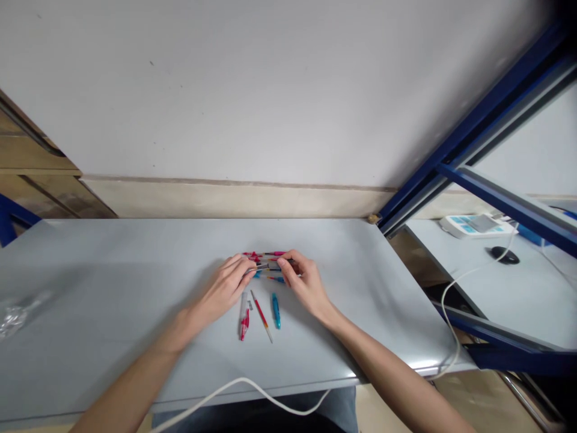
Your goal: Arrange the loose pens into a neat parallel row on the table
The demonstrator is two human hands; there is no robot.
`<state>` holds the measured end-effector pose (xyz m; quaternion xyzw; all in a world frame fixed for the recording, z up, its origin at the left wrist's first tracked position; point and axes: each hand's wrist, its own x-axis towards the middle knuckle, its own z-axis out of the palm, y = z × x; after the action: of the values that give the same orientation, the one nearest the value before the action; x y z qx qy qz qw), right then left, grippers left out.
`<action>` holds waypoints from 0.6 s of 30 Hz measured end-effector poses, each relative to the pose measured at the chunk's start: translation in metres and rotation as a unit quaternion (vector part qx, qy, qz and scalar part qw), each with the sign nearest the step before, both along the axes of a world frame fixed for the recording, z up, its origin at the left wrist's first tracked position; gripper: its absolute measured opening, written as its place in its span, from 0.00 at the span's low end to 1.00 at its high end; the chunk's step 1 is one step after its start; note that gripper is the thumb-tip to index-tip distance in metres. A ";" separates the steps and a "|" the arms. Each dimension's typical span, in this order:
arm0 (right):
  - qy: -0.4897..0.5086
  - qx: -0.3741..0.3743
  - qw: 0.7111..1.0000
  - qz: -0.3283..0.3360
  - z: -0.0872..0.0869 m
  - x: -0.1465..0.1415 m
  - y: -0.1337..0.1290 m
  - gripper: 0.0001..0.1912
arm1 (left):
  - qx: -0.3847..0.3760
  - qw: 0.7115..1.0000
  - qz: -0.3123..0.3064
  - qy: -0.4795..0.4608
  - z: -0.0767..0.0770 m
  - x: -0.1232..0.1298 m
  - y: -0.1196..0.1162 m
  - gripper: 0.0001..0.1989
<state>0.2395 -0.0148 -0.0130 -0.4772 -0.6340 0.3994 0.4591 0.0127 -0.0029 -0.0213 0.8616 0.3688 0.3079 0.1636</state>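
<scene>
My left hand (231, 281) is closed, its thumb and fingers pinching a slim, silvery-dark pen part (259, 267) whose tip points right. Opposite it, my right hand (306, 284) has its thumb and index finger pressed together; a small dark piece may be between them, too small to make out. Beneath and behind both hands lie several red and blue pens (273, 253), partly hidden. Nearer to me are a clear-and-red pen barrel (244, 322), a refill with red ink (261, 315) lying at a slant, and a blue pen barrel (276, 311).
Everything lies on a grey table (135, 313) against a wall. Crumpled clear plastic (13, 317) is at the left. A white cable (252, 385) loops across the front edge. Right of a blue frame (478, 120), another table bears a white device (475, 225) and a black mouse (505, 255).
</scene>
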 end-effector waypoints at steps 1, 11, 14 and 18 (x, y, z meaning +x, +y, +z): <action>-0.002 0.004 1.000 -0.002 0.000 0.000 0.000 0.16 | 0.003 1.000 -0.001 0.003 0.000 0.000 0.000 0.08; -0.029 0.024 0.999 0.012 0.003 -0.002 0.000 0.21 | 0.045 0.998 0.025 -0.028 0.004 0.002 -0.001 0.09; -0.065 0.015 0.997 0.049 0.001 0.000 0.003 0.26 | 0.064 0.997 0.022 -0.034 0.007 0.004 -0.002 0.08; -0.082 0.014 0.996 0.042 0.003 0.005 0.005 0.27 | 0.058 0.998 0.018 -0.017 0.006 0.003 -0.001 0.09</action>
<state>0.2442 -0.0093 -0.0097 -0.4744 -0.6947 0.3690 0.3952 0.0159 -0.0042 -0.0158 0.8575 0.3628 0.3464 0.1143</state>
